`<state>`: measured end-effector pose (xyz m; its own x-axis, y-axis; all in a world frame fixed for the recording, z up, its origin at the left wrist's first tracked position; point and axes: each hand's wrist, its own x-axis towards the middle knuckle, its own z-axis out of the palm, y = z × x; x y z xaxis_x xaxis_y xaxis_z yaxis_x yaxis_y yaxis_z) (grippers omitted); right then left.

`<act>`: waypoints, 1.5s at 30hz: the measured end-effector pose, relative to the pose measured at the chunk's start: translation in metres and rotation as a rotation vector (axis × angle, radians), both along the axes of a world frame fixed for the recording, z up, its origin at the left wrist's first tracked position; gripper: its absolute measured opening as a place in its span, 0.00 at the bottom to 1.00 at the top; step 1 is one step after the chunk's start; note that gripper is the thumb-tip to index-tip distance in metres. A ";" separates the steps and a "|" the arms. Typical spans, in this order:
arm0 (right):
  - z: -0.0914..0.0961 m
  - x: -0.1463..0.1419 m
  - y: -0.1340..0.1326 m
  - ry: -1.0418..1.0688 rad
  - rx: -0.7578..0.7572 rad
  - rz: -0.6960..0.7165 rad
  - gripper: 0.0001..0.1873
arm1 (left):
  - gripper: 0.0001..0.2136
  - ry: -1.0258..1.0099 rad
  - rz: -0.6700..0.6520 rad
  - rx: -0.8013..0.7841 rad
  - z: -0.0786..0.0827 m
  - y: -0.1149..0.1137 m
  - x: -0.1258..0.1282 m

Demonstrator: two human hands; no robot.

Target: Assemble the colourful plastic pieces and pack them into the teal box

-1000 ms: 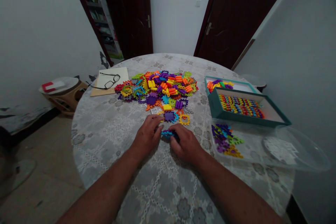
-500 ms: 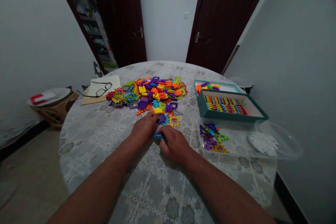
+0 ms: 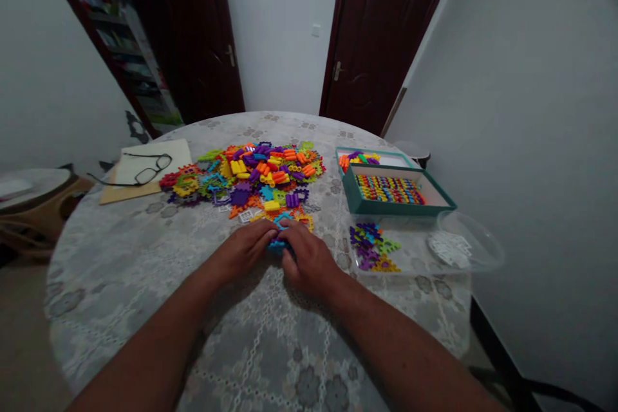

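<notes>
A patterned cloth covers the round counter [image 3: 261, 341], on which a heap of colourful plastic pieces [image 3: 273, 170] lies beyond the hands, with a teal box [image 3: 396, 206] to the right. The right hand [image 3: 309, 261] has its fingers curled nearly closed on a blue piece [image 3: 276, 245]; the left hand [image 3: 241, 248] bunches its fingers against it, grip unclear. The piece sits between both sets of fingertips, too covered to tell its long axis.

Heaped pieces [image 3: 268, 170] block ahead; the near tablecloth [image 3: 255, 351] leaves room.
</notes>
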<state>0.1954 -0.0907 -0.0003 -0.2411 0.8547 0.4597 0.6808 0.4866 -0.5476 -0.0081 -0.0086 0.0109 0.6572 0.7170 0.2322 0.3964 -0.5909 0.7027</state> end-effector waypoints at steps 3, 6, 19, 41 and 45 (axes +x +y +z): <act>-0.005 0.003 0.004 -0.008 -0.021 0.061 0.21 | 0.19 0.010 -0.024 -0.101 0.002 -0.003 0.001; -0.009 0.005 0.005 -0.019 -0.020 0.047 0.21 | 0.20 -0.018 -0.025 -0.153 0.007 -0.006 0.000; -0.003 0.006 0.001 -0.016 -0.077 -0.041 0.17 | 0.13 -0.018 -0.049 -0.229 0.007 -0.008 -0.003; -0.034 0.024 0.026 -0.187 0.028 -0.379 0.25 | 0.10 0.135 -0.083 -0.084 -0.003 -0.003 -0.001; -0.032 0.021 0.028 -0.214 -0.052 -0.383 0.24 | 0.12 0.102 -0.073 -0.095 -0.005 -0.004 0.000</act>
<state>0.2169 -0.0625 -0.0326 0.0126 0.9217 0.3877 0.9073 0.1524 -0.3918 -0.0076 -0.0125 0.0057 0.7248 0.6823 0.0956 0.4269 -0.5536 0.7150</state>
